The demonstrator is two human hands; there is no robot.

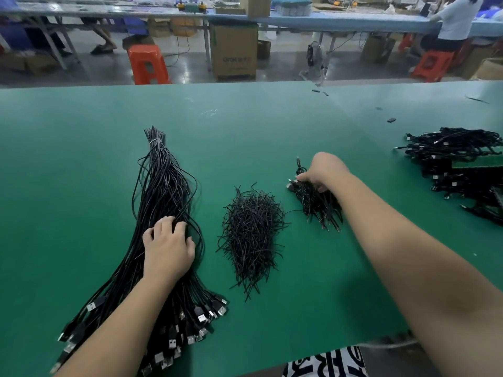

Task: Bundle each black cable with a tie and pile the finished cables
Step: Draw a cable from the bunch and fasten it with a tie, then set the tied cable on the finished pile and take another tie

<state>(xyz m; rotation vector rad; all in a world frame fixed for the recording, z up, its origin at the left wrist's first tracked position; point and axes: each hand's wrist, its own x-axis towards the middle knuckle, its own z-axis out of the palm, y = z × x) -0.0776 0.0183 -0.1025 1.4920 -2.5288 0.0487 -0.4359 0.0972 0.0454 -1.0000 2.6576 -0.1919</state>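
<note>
A green tabletop (81,148) is shown from above. A long sheaf of black cables (163,191), bound near its far tip, is spread at the left, plugs fanned toward the near edge; the left hand (167,247) is laid on it, fingers curled into the strands. A heap of short black ties (251,235) lies at centre. Just right of it, a small bundle of cables (317,201) is held in the grip of the right hand (324,170), fingers clamped around it. Finished cables (457,164) are piled at far right.
</note>
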